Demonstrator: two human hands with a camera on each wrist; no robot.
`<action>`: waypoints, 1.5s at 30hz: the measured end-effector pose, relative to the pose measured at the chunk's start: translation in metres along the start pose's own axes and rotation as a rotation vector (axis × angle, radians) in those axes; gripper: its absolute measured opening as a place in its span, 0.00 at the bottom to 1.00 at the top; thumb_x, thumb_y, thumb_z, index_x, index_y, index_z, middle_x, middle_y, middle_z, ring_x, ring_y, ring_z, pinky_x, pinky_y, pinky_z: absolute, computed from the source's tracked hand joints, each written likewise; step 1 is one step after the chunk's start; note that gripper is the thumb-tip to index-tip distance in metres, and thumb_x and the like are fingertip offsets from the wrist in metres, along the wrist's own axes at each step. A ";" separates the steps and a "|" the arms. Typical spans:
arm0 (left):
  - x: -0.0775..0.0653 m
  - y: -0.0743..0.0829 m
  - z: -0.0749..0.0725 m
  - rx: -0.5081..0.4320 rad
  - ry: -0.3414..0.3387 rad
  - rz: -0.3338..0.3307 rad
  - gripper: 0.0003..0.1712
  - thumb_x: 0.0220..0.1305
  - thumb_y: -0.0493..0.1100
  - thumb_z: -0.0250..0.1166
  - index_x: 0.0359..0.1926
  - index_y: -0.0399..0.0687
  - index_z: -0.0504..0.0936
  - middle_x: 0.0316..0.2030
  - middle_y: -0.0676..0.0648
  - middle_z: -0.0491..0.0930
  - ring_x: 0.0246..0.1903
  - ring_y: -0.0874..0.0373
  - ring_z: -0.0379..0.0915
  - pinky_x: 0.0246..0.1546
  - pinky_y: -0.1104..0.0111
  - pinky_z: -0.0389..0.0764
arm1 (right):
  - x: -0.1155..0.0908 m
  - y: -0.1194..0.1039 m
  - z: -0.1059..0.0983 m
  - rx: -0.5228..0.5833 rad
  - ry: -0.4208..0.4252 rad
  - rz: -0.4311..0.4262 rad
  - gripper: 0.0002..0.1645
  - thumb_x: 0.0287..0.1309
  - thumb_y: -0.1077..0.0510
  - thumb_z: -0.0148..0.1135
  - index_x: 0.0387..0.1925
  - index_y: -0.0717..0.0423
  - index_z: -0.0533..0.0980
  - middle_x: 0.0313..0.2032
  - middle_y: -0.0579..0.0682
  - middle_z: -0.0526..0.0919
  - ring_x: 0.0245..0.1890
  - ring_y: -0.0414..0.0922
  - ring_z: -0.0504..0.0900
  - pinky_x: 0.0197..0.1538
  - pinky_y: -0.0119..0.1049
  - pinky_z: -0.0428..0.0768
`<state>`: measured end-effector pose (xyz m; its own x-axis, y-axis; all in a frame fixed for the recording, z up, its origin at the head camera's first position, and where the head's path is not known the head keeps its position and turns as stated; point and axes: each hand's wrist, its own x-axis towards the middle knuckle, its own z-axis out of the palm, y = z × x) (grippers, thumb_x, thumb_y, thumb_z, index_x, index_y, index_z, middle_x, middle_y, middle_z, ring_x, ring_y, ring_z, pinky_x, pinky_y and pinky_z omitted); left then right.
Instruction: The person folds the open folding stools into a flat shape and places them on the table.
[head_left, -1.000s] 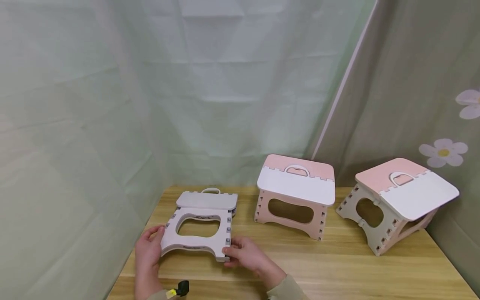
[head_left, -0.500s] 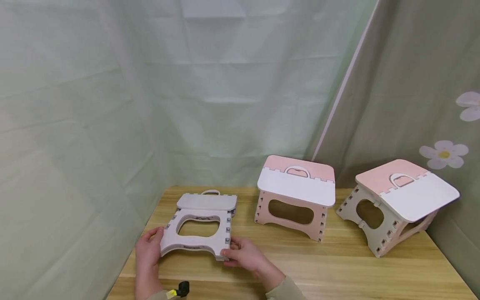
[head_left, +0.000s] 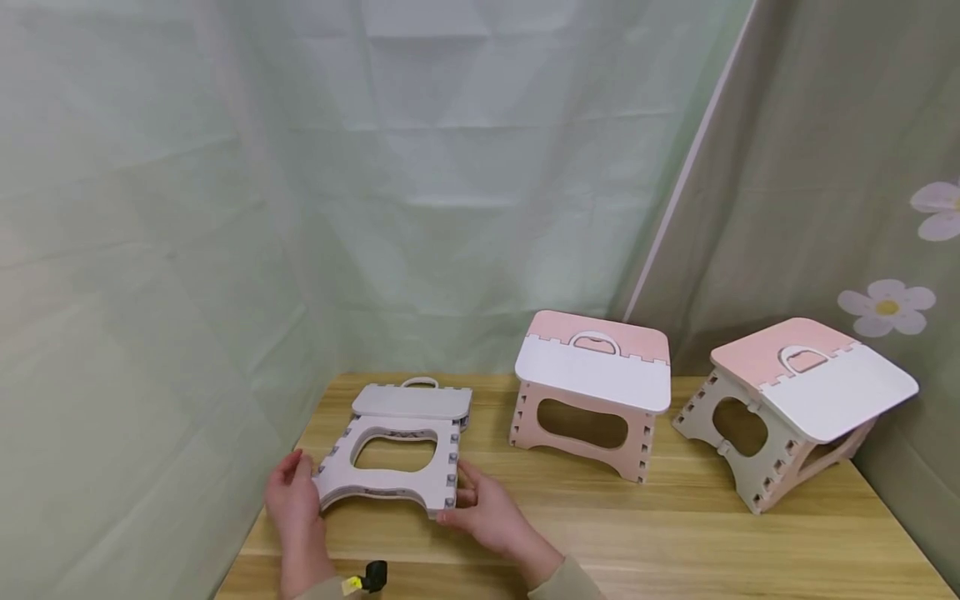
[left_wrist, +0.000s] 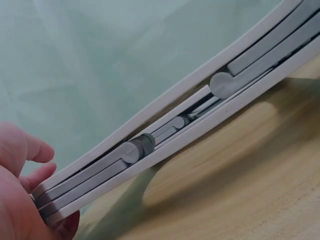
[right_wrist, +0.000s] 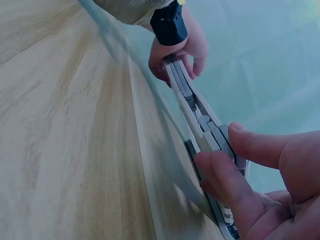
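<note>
A pale folding stool, folded flat with its handle toward the back, lies at the table's left side. My left hand grips its near left corner; in the left wrist view that hand has fingers on both sides of the stacked panels. On the near right corner my right hand pinches the stool between thumb and fingers, as the right wrist view also shows. Grey hinge knobs show in the gap between the panels. The near end tilts up off the wood, with shadow beneath it.
Two unfolded pink-and-white stools stand to the right, one at the back middle and one angled near the right edge. A pale green curtain hangs behind the wooden table.
My left hand has shifted slightly left and its fingers have moved at the corner. The folded stool's near end has moved a little left, and my right hand's fingers have changed position along its edge.
</note>
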<state>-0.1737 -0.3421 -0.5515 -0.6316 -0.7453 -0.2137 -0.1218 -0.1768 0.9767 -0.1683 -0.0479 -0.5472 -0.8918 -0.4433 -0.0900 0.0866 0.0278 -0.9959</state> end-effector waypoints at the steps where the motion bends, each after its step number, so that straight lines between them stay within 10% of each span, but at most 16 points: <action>1: 0.000 0.000 0.001 -0.008 0.002 0.005 0.30 0.82 0.53 0.57 0.76 0.46 0.71 0.62 0.52 0.72 0.57 0.60 0.67 0.61 0.70 0.70 | 0.000 -0.001 0.000 -0.001 0.006 0.001 0.56 0.57 0.73 0.77 0.81 0.69 0.55 0.56 0.66 0.86 0.50 0.52 0.89 0.45 0.41 0.88; 18: -0.006 0.007 0.009 -0.038 -0.016 0.007 0.33 0.83 0.52 0.54 0.81 0.45 0.63 0.75 0.43 0.59 0.68 0.49 0.56 0.70 0.63 0.65 | 0.000 0.001 0.001 -0.150 0.042 -0.063 0.51 0.60 0.70 0.76 0.79 0.67 0.61 0.60 0.70 0.83 0.53 0.50 0.88 0.36 0.37 0.87; 37: -0.007 0.005 0.008 -0.061 -0.025 0.004 0.35 0.82 0.52 0.55 0.82 0.45 0.61 0.84 0.43 0.47 0.77 0.46 0.47 0.78 0.57 0.55 | 0.001 0.003 0.001 -0.482 0.083 -0.119 0.41 0.56 0.63 0.82 0.71 0.59 0.77 0.58 0.60 0.86 0.55 0.46 0.86 0.55 0.42 0.84; 45: -0.009 0.004 0.010 -0.049 -0.043 0.030 0.36 0.83 0.53 0.53 0.83 0.46 0.58 0.85 0.43 0.44 0.81 0.43 0.43 0.80 0.51 0.51 | 0.000 0.002 0.001 -0.368 0.060 -0.107 0.36 0.58 0.68 0.77 0.69 0.62 0.78 0.62 0.62 0.84 0.51 0.47 0.89 0.49 0.37 0.87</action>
<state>-0.1759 -0.3294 -0.5453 -0.6666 -0.7228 -0.1822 -0.0652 -0.1870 0.9802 -0.1680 -0.0487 -0.5491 -0.9125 -0.4084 0.0251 -0.1638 0.3083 -0.9371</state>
